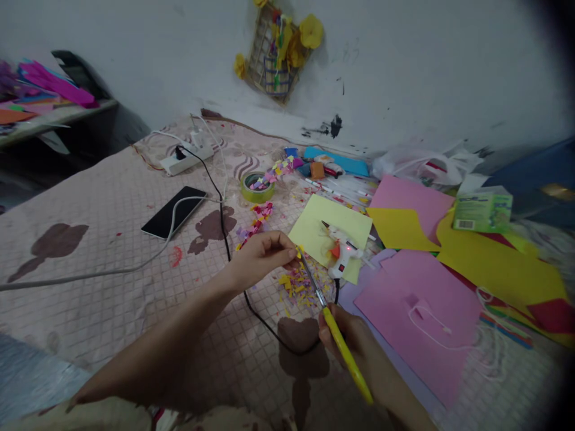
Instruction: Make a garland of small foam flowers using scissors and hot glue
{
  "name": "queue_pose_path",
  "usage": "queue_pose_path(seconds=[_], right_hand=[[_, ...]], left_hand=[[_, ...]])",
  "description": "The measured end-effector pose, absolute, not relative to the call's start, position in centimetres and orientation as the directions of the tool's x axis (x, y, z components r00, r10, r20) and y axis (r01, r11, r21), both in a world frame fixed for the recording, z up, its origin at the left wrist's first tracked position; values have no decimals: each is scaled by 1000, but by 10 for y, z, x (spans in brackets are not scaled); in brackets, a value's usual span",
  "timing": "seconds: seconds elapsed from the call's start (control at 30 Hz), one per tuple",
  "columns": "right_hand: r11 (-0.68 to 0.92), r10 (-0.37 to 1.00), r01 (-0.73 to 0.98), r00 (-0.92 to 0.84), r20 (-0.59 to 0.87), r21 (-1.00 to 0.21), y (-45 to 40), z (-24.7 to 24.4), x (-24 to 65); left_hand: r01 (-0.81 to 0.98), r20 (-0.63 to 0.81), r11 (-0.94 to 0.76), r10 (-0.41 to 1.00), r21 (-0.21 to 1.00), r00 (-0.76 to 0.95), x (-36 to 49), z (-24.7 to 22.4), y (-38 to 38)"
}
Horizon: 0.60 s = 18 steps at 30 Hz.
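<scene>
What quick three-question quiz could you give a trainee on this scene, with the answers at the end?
1. What does the right grip hold? (a) ruler (b) scissors (c) paintbrush
2. True or false: the glue gun lies on the pale yellow sheet.
3. Which grip is nearer the phone?

Key: 1: b. 2: true. 3: the left grip.

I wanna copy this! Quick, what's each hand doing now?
Left hand: closed, pinching a small yellow paper piece.
Right hand: closed around yellow-handled metal scissors.
</scene>
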State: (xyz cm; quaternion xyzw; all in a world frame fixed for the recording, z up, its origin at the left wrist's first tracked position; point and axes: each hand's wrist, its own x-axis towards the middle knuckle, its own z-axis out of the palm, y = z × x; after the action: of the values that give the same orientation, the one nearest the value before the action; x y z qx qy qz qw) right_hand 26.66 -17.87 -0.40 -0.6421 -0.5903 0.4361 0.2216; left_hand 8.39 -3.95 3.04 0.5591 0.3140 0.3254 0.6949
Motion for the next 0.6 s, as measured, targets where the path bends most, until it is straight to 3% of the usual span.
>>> queue_pose_path(seconds=[0.4,0.6], right_hand=[[-130,981,482,-62,-181,-867,-177,1,259],[-140,984,517,-21,-177,-844,-178,4,256]], left_hand=[[-208,-90,222,860,953,503,98,26,-54],[-271,-92,251,868,929,487,101,23,-59]])
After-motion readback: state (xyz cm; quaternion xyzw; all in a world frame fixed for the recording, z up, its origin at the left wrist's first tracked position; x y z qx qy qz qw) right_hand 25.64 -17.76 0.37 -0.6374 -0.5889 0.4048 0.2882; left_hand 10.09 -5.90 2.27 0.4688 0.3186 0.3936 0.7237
